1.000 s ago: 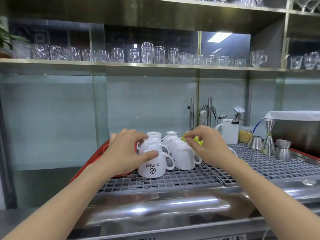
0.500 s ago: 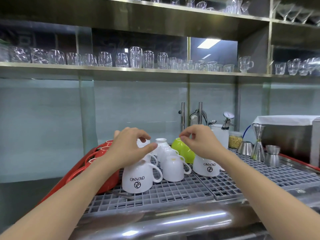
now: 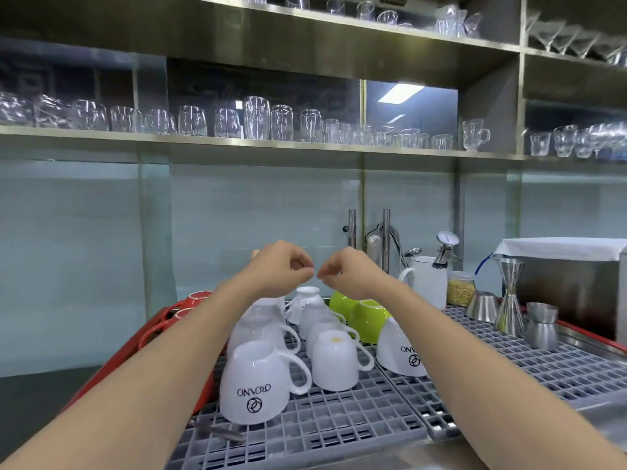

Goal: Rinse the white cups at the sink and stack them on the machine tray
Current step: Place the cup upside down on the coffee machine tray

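Several white cups stand upside down on the grey grid tray [image 3: 339, 432] on top of the machine. The nearest one, marked ORGANO [image 3: 252, 385], has another white cup stacked on it. A plain white cup [image 3: 334, 361] heads a row in the middle, and a logo cup [image 3: 400, 352] leans at the right. My left hand [image 3: 281, 266] and my right hand [image 3: 346, 271] hover above the cups, fingers curled, fingertips almost meeting. Neither hand holds anything.
Green cups [image 3: 364, 317] sit behind the white ones and red cups [image 3: 190, 308] lie at the tray's left edge. A white pitcher [image 3: 427, 279], a jar, metal jiggers [image 3: 507, 296] and small steel cups stand at the right. Glasses [image 3: 258, 118] fill the shelf above.
Both hands have lifted off the cups and drawn together above them, with fingers curling in. The view has shifted left and moved closer to the tray.
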Available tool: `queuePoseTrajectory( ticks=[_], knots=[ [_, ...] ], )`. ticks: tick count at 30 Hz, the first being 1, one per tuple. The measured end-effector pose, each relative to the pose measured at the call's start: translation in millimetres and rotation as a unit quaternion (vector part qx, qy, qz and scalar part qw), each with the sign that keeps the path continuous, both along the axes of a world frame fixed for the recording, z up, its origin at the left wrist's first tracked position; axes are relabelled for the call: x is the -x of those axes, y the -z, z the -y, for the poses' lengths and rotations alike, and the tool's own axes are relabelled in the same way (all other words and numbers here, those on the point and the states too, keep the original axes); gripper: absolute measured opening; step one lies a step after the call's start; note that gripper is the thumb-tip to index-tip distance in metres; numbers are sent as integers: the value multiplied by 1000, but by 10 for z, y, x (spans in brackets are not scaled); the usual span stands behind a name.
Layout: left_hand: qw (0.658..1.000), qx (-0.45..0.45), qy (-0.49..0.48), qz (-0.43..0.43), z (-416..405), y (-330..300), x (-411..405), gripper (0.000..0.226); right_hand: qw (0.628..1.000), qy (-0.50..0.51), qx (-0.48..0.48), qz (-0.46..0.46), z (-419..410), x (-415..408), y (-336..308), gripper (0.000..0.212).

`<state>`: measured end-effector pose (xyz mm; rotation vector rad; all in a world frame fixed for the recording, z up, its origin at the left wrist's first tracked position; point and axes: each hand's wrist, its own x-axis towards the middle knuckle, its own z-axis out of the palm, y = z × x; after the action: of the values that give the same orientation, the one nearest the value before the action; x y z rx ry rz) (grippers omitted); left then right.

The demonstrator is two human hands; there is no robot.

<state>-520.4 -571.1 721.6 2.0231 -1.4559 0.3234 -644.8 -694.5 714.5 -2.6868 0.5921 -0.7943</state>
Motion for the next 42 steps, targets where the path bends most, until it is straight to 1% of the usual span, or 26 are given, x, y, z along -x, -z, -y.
queuePoseTrajectory(
  ticks=[3, 5, 7, 12, 15, 20, 25, 30, 34, 39, 42],
  knots=[
    [1000, -24, 5, -3, 88, 44, -39, 11, 999, 12, 5, -36, 43, -68, -2, 24],
    [998, -58, -1, 15, 107, 62, -39, 16, 999, 23, 9, -40, 77, -100, 34, 30],
    [995, -85, -12, 40, 109, 67, -28, 20, 997, 25, 25, -63, 113, -119, 80, 34],
    [988, -132, -20, 71, 112, 108, 9, 30, 994, 21, 45, -93, 185, -84, 169, 55],
    [983, -161, -22, 81, 111, 139, 3, 35, 992, 23, 62, -108, 211, -50, 198, 55],
    [978, -190, -23, 87, 122, 204, -44, 29, 988, 22, 72, -132, 223, -4, 262, 54],
    [977, -199, -35, 74, 155, 244, -77, 35, 986, 18, 60, -154, 176, 26, 269, 49],
    [978, -196, -50, 56, 128, 243, -43, 40, 987, 9, 51, -155, 149, 34, 265, 45],
    [979, -190, -55, 58, 134, 291, -60, 49, 986, 7, 49, -157, 165, 28, 283, 45],
    [979, -182, -52, 78, 160, 332, -74, 60, 986, 6, 56, -155, 203, 30, 303, 52],
    [977, -192, -44, 83, 159, 342, -55, 67, 986, 4, 58, -154, 192, 45, 309, 50]
  ],
)
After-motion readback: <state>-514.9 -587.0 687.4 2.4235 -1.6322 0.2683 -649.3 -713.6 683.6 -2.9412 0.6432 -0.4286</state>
